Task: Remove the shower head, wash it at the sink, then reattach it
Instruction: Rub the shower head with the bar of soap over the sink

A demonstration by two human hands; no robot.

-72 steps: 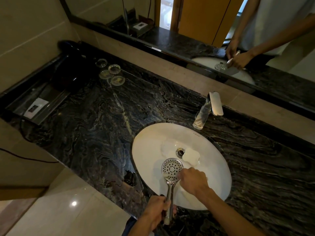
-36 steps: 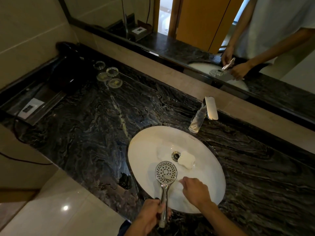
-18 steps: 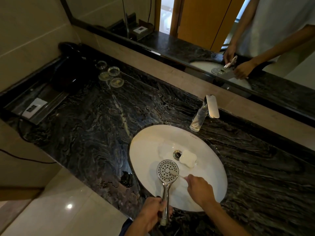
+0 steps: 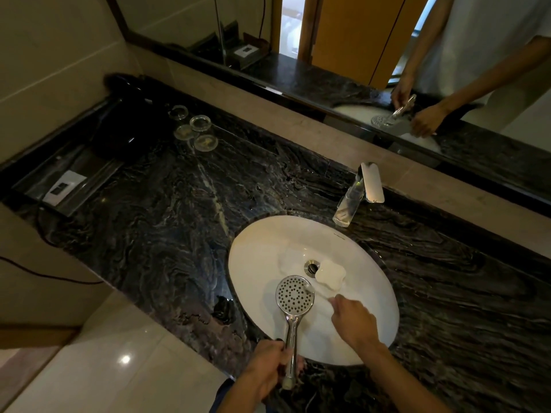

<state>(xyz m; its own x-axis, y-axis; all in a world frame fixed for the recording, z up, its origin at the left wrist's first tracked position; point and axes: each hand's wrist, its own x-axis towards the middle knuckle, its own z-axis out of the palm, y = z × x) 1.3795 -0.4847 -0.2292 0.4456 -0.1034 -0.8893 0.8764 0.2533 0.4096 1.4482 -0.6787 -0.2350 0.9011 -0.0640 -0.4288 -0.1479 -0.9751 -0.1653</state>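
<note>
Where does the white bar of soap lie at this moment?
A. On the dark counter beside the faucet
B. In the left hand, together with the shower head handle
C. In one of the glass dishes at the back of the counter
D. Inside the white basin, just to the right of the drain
D: the soap lies on the floor of the white basin, right beside the drain, and neither hand touches it.

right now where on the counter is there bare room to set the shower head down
Bare dark counter lies between the sink and the glass dishes, and right of the sink past the faucet. Crowded: the far left corner, and the basin, which holds soap.
</note>
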